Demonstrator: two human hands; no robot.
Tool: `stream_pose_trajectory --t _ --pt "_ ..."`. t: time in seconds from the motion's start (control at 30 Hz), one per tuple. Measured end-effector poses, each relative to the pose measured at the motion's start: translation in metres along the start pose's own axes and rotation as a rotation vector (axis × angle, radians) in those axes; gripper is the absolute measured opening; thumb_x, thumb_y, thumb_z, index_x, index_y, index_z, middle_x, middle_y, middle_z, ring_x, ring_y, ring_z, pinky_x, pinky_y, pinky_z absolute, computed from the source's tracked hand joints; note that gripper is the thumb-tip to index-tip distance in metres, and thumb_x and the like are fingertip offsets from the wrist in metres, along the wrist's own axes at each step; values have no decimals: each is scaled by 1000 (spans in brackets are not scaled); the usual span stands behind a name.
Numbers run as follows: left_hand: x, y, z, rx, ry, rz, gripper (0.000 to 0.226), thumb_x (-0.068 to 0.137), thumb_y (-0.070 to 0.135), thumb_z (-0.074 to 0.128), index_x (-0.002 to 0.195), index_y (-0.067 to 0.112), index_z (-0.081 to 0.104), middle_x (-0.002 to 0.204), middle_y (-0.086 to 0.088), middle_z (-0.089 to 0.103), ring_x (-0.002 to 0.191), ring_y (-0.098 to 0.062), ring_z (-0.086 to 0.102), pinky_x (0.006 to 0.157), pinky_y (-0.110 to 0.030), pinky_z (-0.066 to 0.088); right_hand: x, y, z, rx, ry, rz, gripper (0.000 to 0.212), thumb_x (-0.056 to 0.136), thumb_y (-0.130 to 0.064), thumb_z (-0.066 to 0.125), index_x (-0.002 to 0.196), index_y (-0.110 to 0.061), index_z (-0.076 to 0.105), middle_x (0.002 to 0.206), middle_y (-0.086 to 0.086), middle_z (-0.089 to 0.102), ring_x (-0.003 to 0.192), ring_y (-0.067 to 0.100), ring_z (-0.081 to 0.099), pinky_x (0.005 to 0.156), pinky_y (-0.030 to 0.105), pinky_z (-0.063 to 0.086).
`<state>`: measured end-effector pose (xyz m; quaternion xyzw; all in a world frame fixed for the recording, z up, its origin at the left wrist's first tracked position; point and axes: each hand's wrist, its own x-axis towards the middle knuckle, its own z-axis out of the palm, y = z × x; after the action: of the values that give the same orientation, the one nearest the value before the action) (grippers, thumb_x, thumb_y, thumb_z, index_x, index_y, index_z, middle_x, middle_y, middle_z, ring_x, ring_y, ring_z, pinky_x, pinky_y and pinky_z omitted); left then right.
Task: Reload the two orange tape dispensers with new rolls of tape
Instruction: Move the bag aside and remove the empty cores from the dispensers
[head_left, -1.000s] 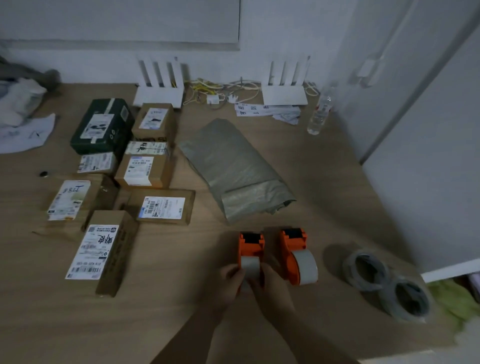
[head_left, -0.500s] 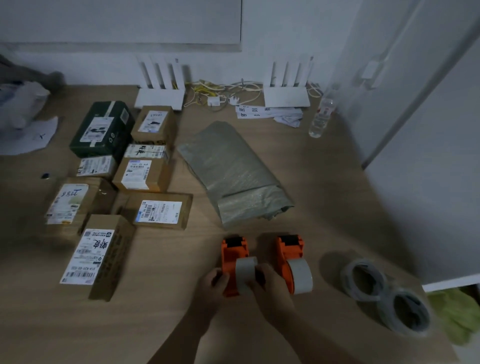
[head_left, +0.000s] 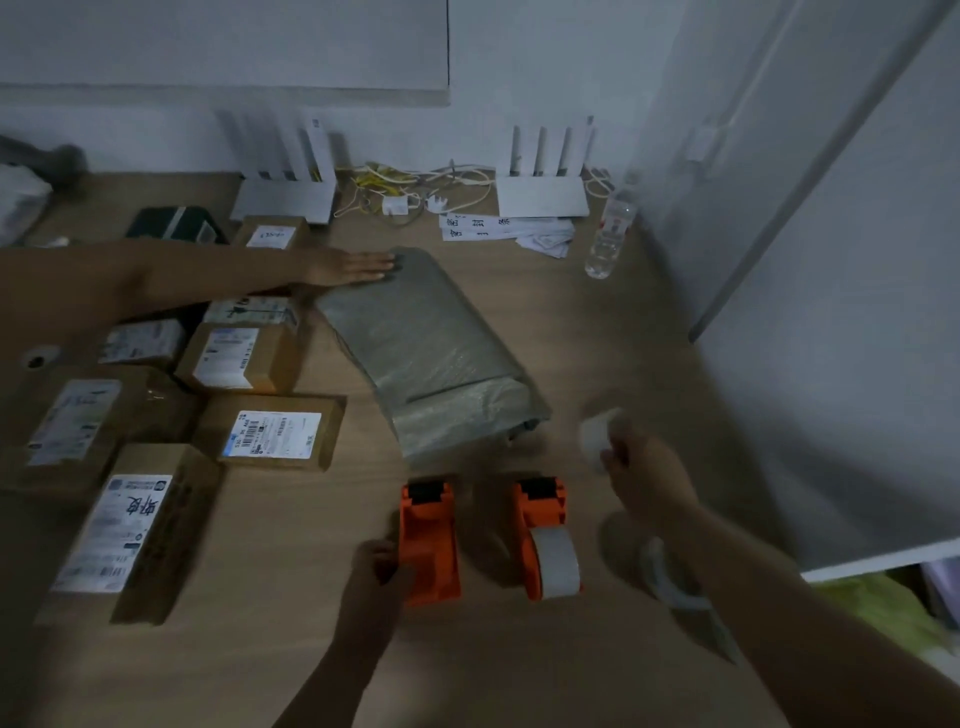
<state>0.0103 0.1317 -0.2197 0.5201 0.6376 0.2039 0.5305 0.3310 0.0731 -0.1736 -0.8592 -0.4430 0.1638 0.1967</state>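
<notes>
— Two orange dispensers stand side by side on the table (head_left: 519, 675), correct?
— Yes. The left dispenser (head_left: 429, 540) has no roll on it; the right dispenser (head_left: 545, 540) carries a pale core (head_left: 555, 569).
— And the hands?
— The left hand (head_left: 376, 574) grips the left dispenser's rear edge. The right hand (head_left: 647, 475) is raised beyond the right dispenser, closed around a blurred white roll (head_left: 597, 439).
— New tape?
— One clear roll (head_left: 662, 577) lies under the right forearm, partly hidden.
— Anything else?
— Another person's hand (head_left: 353, 267) lies flat on the grey parcel bag (head_left: 431, 353), beside the labelled boxes (head_left: 270, 431).
</notes>
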Motion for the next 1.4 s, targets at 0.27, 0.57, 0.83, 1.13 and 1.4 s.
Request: stream_pose_trajectory --t 0.27,0.57,0.83,1.13,1.4 --pt "-13 37 39 202 150 264 29 71 0 63 81 27 58 86 6 55 80 -15 57 71 -35 50 31 79 2 -450 -151 -96 34 87 -15 51 119 -23 59 120 8 62 113 33 56 81 39 51" --pt "-24 47 109 109 -312 -57 16 96 18 55 104 8 64 94 -7 68 79 -11 63 62 -18 45 41 81 27 -525 -247 -165 23 86 -12 51 107 -13 61 114 12 59 111 34 54 79 39 49" --pt "-19 40 123 -37 -339 -282 22 93 24 61 103 8 70 98 -11 69 92 -25 67 83 -40 58 4 53 33 -102 -17 -183 27 85 -21 67 109 -12 65 111 14 63 98 35 60 82 39 52" --pt "-28 51 122 -44 -404 -251 16 97 27 53 87 27 65 101 -7 68 99 -24 67 97 -49 54 -73 3 71 548 -312 436 28 83 -40 66 89 -13 72 84 4 73 81 20 69 76 43 58" --pt "-30 56 111 -21 -450 -154 13 98 36 48 95 35 61 104 1 67 100 -17 64 100 -46 52 -77 -8 64 657 -246 440 19 84 -32 68 89 -14 72 85 4 74 81 21 69 74 42 57"
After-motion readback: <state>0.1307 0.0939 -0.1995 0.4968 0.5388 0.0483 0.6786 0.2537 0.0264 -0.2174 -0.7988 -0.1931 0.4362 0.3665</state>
